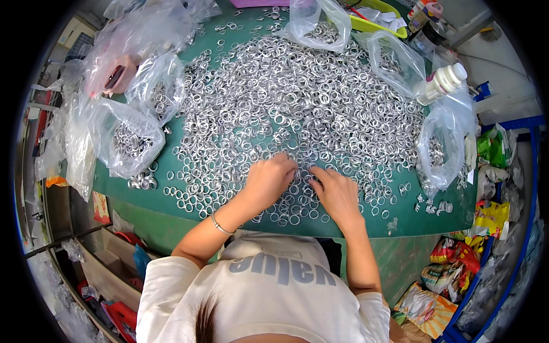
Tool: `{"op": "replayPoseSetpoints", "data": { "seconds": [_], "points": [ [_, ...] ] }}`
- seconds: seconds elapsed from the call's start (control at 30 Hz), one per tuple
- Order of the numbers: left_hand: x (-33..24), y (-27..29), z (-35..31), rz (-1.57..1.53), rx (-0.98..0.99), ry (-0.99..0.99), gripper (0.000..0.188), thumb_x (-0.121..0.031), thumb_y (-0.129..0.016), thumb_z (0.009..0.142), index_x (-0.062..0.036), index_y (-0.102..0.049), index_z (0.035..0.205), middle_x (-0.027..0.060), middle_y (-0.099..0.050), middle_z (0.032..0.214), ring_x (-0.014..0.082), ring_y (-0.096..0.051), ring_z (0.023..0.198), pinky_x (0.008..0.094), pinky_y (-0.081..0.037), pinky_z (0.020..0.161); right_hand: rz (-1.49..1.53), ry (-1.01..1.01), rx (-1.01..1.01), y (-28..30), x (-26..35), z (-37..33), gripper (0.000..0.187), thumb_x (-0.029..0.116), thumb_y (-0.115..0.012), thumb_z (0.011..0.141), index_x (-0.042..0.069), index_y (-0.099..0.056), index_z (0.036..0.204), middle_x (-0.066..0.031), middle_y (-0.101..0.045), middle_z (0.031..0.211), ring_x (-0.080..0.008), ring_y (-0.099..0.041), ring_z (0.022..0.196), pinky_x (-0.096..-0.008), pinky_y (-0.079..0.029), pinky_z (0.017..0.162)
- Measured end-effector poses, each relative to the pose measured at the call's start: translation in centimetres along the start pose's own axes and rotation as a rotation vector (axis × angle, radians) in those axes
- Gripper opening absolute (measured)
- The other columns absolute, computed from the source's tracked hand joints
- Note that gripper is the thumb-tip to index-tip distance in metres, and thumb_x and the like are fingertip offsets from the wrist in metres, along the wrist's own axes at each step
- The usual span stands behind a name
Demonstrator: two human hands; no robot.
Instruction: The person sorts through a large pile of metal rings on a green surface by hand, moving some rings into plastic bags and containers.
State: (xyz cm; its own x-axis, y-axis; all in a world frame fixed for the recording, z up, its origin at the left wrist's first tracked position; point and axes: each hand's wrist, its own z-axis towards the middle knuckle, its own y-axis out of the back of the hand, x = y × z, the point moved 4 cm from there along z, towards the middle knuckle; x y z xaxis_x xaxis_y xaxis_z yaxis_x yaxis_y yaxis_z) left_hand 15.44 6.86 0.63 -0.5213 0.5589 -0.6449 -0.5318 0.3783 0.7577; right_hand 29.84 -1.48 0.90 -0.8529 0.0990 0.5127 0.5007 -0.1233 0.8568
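A large heap of small silver metal rings covers a green table. My left hand rests palm down on the rings at the heap's near edge, fingers curled on them. Just to its right, my right hand lies on the rings too, fingertips pinched near the left hand's fingers. Whether either hand holds a ring is hidden by the fingers. A thin bracelet circles my left wrist.
Clear plastic bags with rings lie around the heap: at left, back and right. A white bottle lies at the right. A yellow-green tray sits at the back. Coloured packets fill the floor at lower right.
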Motion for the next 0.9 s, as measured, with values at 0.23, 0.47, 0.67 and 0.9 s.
{"op": "replayPoseSetpoints", "data": {
  "seconds": [0.23,0.47,0.67,0.9],
  "points": [
    [1.7,0.3,-1.4,-0.349,0.049,0.168,0.01,-0.004,-0.064,0.075,-0.0023,-0.067,0.085,0.0127,-0.065,0.08,0.0269,-0.061,0.065,0.0349,-0.049,0.06,-0.076,-0.229,0.024,3.2,-3.0,-1.3,0.012,0.015,-0.07,0.075,0.008,-0.067,0.085,-0.0097,-0.065,0.073,-0.0276,-0.061,0.06,-0.0353,-0.046,0.055],
    [1.3,0.3,-1.8,-0.243,0.022,0.13,0.017,-0.001,-0.062,0.079,-0.0029,-0.066,0.095,0.0143,-0.066,0.085,0.0276,-0.063,0.069,0.0329,-0.05,0.064,0.125,0.047,-0.072,-0.2,1.3,2.3,0.024,0.02,-0.066,0.08,0.013,-0.064,0.103,-0.0116,-0.064,0.076,-0.0301,-0.062,0.062,-0.0391,-0.048,0.053],
    [2.4,2.4,-2.2,-0.145,-0.086,0.158,0.015,-0.002,-0.058,0.081,-0.0051,-0.066,0.093,0.0136,-0.062,0.082,0.034,-0.061,0.068,0.0396,-0.049,0.06,-0.14,-0.032,0.0,-0.4,-0.7,1.4,0.013,0.016,-0.065,0.079,0.009,-0.062,0.09,-0.011,-0.063,0.074,-0.0318,-0.061,0.062,-0.0414,-0.047,0.052],
    [2.0,0.7,-2.6,-0.059,-0.007,0.111,0.016,-0.012,-0.058,0.084,-0.0074,-0.064,0.097,0.0126,-0.062,0.082,0.0345,-0.061,0.069,0.0406,-0.05,0.061,-0.208,-0.269,-0.116,2.9,-0.9,-0.2,0.02,0.009,-0.064,0.078,0.009,-0.062,0.098,-0.0116,-0.066,0.08,-0.0306,-0.063,0.063,-0.04,-0.048,0.054]
  ]
}}
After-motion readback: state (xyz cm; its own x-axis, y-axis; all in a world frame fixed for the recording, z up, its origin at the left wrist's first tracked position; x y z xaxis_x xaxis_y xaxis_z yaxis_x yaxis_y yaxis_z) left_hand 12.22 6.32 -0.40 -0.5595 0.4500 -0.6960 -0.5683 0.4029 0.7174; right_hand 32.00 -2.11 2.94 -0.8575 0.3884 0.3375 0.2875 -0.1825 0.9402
